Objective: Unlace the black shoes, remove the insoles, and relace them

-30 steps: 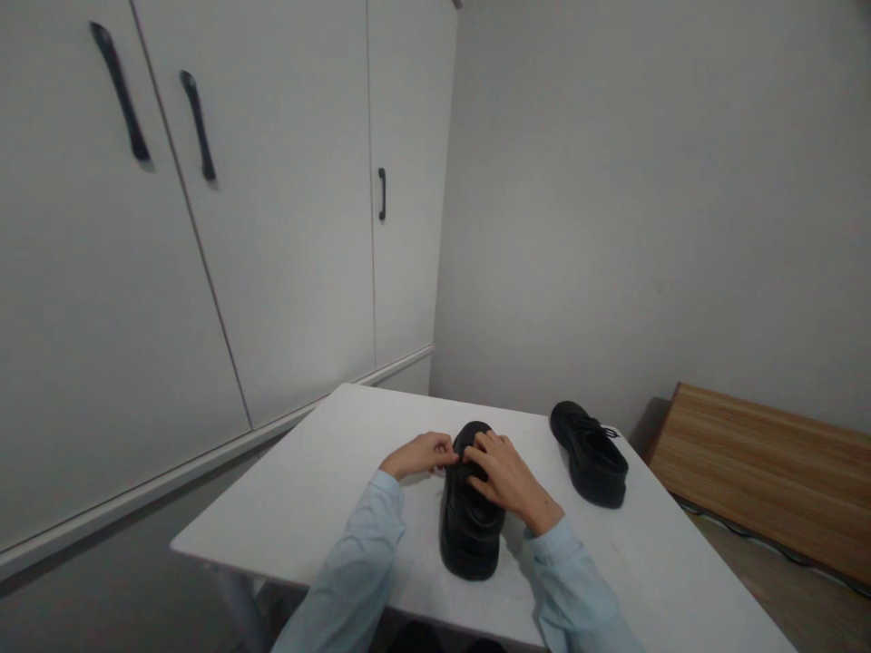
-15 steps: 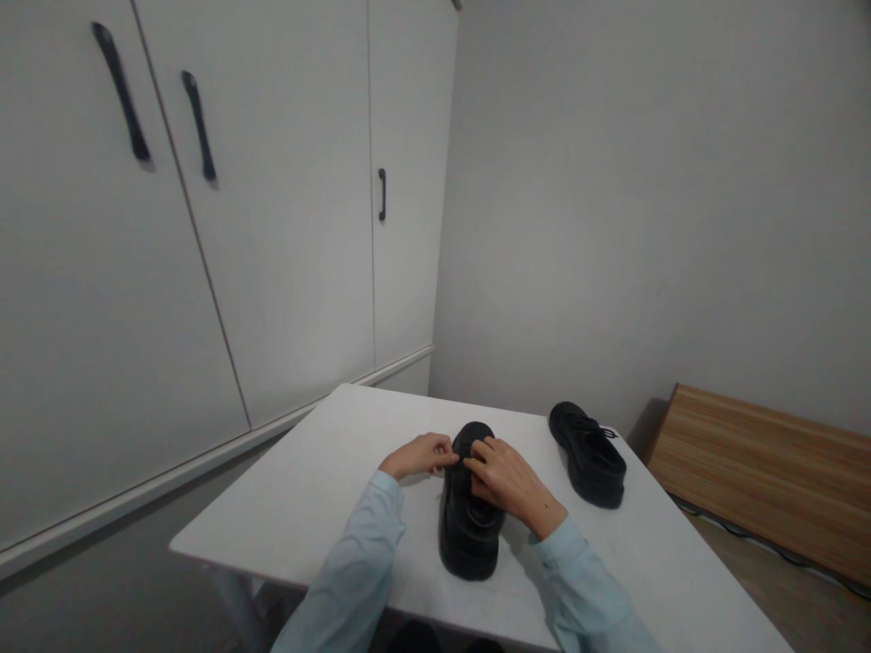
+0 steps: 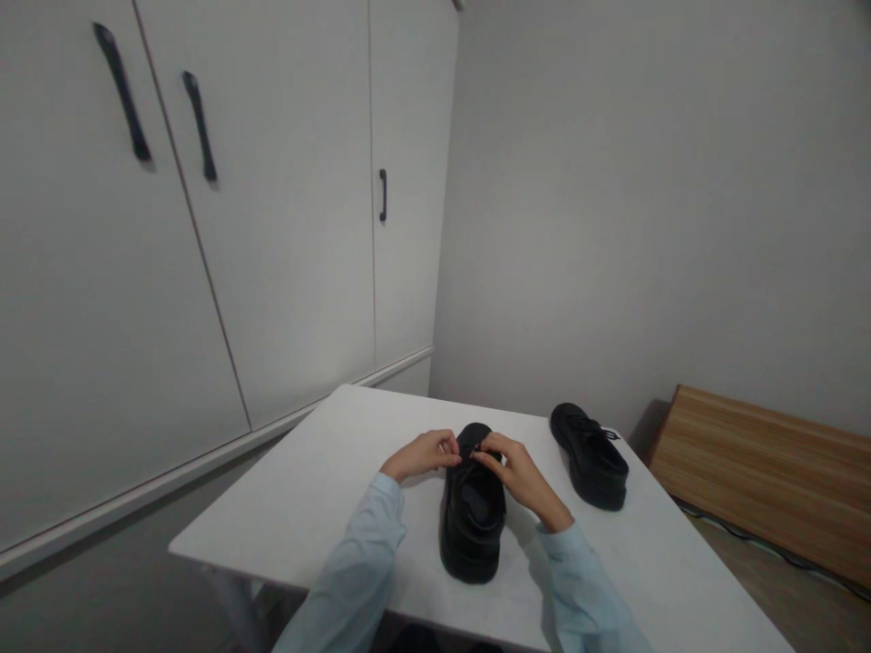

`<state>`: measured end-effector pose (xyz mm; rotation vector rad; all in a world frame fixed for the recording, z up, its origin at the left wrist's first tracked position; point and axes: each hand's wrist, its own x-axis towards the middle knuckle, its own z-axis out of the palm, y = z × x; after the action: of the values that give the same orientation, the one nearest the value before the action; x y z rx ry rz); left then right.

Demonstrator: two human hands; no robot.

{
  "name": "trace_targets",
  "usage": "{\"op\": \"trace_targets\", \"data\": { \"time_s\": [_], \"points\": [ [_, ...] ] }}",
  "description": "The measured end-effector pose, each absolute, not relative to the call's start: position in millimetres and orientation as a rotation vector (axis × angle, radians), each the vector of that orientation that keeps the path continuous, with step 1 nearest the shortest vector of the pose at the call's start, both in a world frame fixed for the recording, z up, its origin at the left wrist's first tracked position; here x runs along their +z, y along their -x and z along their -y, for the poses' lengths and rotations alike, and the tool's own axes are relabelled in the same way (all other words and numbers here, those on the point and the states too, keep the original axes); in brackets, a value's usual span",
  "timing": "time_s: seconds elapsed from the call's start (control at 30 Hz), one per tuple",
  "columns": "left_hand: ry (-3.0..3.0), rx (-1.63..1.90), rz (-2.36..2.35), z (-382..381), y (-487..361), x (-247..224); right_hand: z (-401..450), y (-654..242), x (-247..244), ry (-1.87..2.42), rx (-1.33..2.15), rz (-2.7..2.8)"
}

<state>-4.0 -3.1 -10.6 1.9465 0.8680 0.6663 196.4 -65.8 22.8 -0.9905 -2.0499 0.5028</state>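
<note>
A black lace-up shoe (image 3: 471, 535) stands on the white table with its toe pointing away from me and its opening facing up. My left hand (image 3: 428, 453) is at the left side of the lacing, thumb and fingers pinched together on what looks like the black shoelace. From the right, my right hand (image 3: 510, 464) reaches over the front of the shoe, its thumb and index finger also closed at the lace. The dark lace barely stands out against the shoe, and my fingers cover part of it.
A second black shoe (image 3: 591, 458) with a tied lace stands at the right on the white table (image 3: 327, 508). White cupboards (image 3: 292, 227) with dark handles line the left. A wood-grain panel (image 3: 762, 472) sits low by the wall at the right.
My right hand has turned and lifted slightly, moving off the shoe's opening, so more of the inside shows. My left hand stays nearly in place.
</note>
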Motion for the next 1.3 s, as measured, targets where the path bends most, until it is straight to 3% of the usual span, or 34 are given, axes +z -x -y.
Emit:
{"op": "trace_targets", "data": {
  "time_s": [0.5, 1.1, 1.3],
  "points": [
    [-1.968, 1.046, -0.789, 14.8, -16.5, 4.5, 61.2, -186.5, 34.4, 0.913, 0.874, 1.642],
    [-2.035, 1.024, -0.643, 33.0, -45.2, 4.0, 58.7, -201.2, 32.2, 0.866, 0.744, 1.361],
    [-1.969, 1.237, -0.823, 34.5, -50.8, 0.4, 48.4, -205.3, 23.0, 0.91, 0.83, 1.455]
  ]
}}
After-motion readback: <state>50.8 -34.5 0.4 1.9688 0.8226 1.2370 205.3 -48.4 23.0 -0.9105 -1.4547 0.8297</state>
